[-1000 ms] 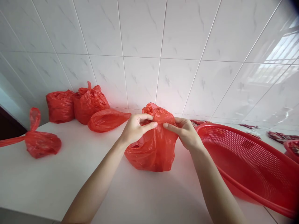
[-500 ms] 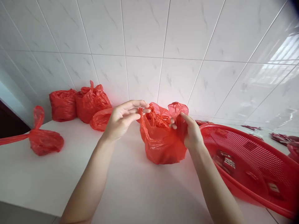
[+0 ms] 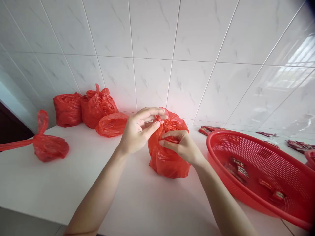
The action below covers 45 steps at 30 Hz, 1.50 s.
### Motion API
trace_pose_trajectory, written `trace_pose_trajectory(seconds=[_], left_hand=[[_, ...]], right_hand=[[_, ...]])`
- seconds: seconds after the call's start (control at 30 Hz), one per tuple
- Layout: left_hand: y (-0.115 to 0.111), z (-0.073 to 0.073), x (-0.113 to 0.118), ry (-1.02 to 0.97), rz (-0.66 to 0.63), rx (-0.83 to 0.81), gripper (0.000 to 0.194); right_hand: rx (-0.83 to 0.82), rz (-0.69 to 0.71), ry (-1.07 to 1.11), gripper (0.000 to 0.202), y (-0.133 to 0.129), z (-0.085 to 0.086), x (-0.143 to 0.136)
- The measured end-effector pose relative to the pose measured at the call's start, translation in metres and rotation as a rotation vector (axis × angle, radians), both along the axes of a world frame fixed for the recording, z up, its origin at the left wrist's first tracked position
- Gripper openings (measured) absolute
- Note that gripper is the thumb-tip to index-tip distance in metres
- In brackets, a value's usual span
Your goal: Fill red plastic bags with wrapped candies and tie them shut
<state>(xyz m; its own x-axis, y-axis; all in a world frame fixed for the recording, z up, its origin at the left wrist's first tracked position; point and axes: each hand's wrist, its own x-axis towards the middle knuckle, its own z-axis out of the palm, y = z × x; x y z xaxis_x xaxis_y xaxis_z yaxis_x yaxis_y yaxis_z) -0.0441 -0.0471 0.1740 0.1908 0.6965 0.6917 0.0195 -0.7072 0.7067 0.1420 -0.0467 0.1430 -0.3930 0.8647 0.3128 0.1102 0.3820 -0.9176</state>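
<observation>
A red plastic bag (image 3: 169, 164) stands upright on the white table in front of me, bulging with contents I cannot make out. My left hand (image 3: 141, 129) pinches a twisted strand of the bag's top between thumb and fingers. Close beside it, my right hand (image 3: 180, 146) reaches across the front of the bag, its thumb and fingers closed on a fold of the plastic just below the left hand's grip. The bag's far upper edge is bunched and crumpled behind both hands.
A red perforated basket (image 3: 246, 134) with a few small packets (image 3: 242, 170) stands at the right. More packets (image 3: 209, 129) lie behind it. Along the wall sit two full red bags (image 3: 67, 109) and a flatter one (image 3: 112, 124). A small knotted red bag (image 3: 50, 147) lies far left.
My right hand has moved left and inward, bringing its side of the bag's top across to my left hand. The left hand has shifted slightly right, and the bag's opening has drawn together.
</observation>
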Motion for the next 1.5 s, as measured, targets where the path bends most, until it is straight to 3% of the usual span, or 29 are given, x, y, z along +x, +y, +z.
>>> trace_pose_trajectory(seconds=[0.2,0.3,0.67,0.97,1.07,1.2,1.37,1.5], left_hand=[[0.012,-0.007,-0.007,0.216,-0.050,-0.080,0.059],[0.020,-0.013,-0.008,0.296,-0.077,-0.105,0.062],[0.031,-0.010,-0.026,0.297,-0.053,-0.183,0.048],[0.029,-0.008,-0.029,0.273,-0.108,-0.235,0.044],[0.029,-0.007,-0.028,0.241,-0.206,-0.279,0.040],[0.030,-0.007,-0.025,0.221,-0.295,-0.287,0.016],[0.029,-0.005,-0.023,0.218,-0.315,-0.268,0.016],[0.028,-0.003,-0.026,0.185,-0.243,-0.221,0.015]], right_hand=[[-0.088,-0.007,0.146,0.018,0.006,-0.002,0.007],[-0.147,0.030,0.197,0.018,0.009,-0.002,0.013],[-0.178,-0.051,0.166,0.033,0.017,-0.001,0.027],[-0.034,0.074,0.028,0.028,0.013,0.004,0.034],[0.009,-0.056,0.002,0.027,0.014,0.001,0.026],[0.091,-0.159,-0.026,0.038,0.016,-0.011,0.008],[0.101,-0.113,-0.114,0.021,0.016,-0.024,-0.010],[0.134,-0.243,-0.037,0.034,0.015,-0.022,-0.013]])
